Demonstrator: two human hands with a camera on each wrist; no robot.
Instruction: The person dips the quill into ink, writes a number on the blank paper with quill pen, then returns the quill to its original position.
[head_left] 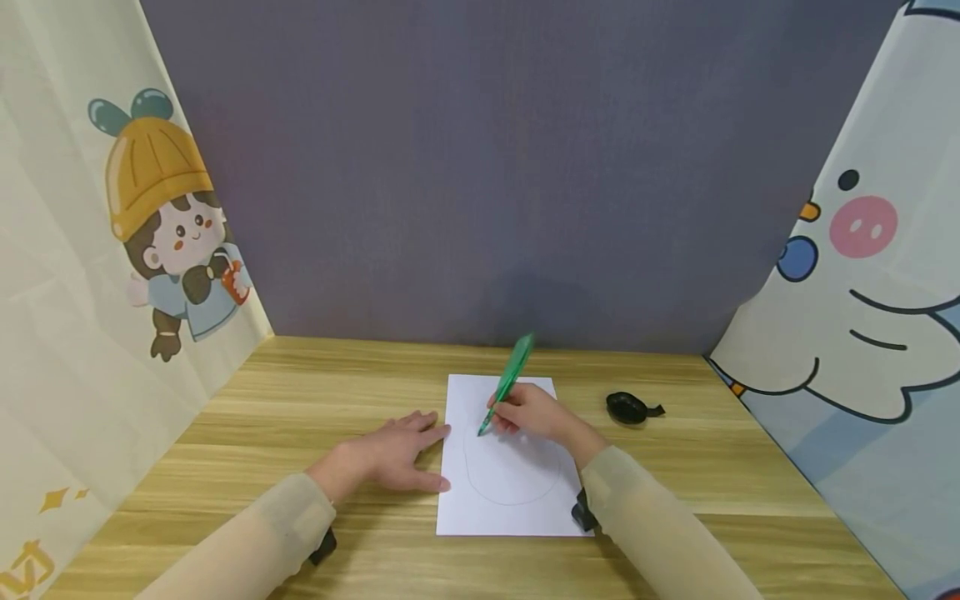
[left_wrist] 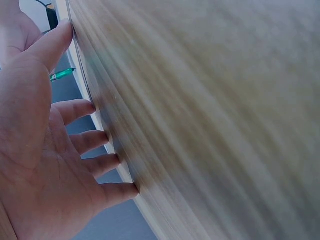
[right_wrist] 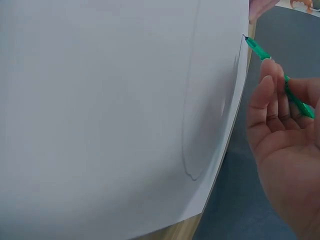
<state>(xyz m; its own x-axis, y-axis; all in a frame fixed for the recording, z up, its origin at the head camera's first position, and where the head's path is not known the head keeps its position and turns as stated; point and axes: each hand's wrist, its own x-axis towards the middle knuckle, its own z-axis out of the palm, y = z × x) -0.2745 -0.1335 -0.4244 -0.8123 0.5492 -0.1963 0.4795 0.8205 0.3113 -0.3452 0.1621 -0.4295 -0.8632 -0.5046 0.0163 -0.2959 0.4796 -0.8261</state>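
A white sheet of paper [head_left: 517,521] lies on the wooden table, with a thin U-shaped curved line [head_left: 510,504] drawn on it. Between thumb and fingers, my right hand [head_left: 536,411] pinches a green pen [head_left: 514,368], tilted with its point down at the upper left of the paper. The right wrist view shows the pen's tip [right_wrist: 245,36] at the sheet, beyond the right hand [right_wrist: 287,150]. Fingers spread, my left hand [head_left: 397,454] rests on the table, thumb and index fingertip at the paper's left edge. In the left wrist view the left hand's [left_wrist: 40,150] fingertips touch the tabletop.
To the right of the paper lies a small black oval object [head_left: 626,408] with a short tab. A dark grey panel [head_left: 480,183] stands behind the table [head_left: 300,392]. Printed cartoon sheets flank it, a cream one [head_left: 52,275] left and a white-and-blue one [head_left: 840,450] right.
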